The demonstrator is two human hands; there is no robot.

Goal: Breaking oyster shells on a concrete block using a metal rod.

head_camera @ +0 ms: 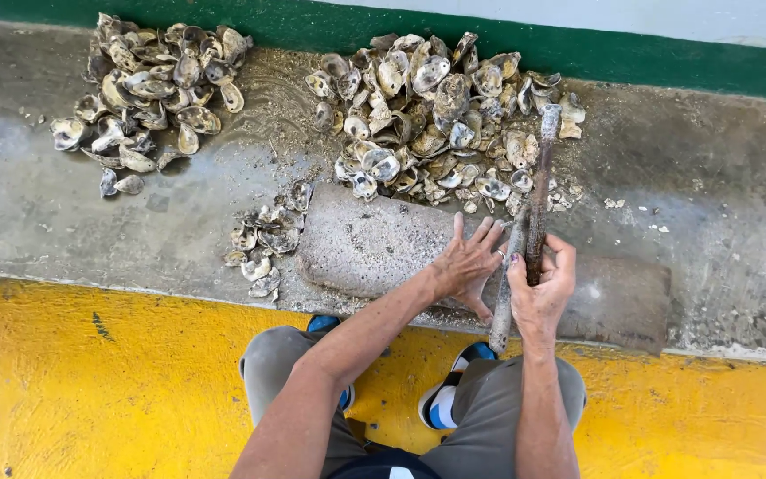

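My right hand [543, 288] grips a long rusty iron tool [540, 182] near its lower end, its tip reaching up into the big pile of oyster shells [436, 115]. A second grey rod [505, 293] lies between my two hands. My left hand [469, 262] rests flat with fingers spread on a grey stone slab [365, 244], holding nothing. The slab lies on the concrete ledge [711, 195] just below the big pile.
Another pile of shells [148, 89] sits at the far left of the ledge, and a small cluster of shells [263, 244] lies left of the slab. A green wall band [667, 62] runs behind. Yellow floor [90, 390] is below, with my knees and blue-white shoes [441, 404].
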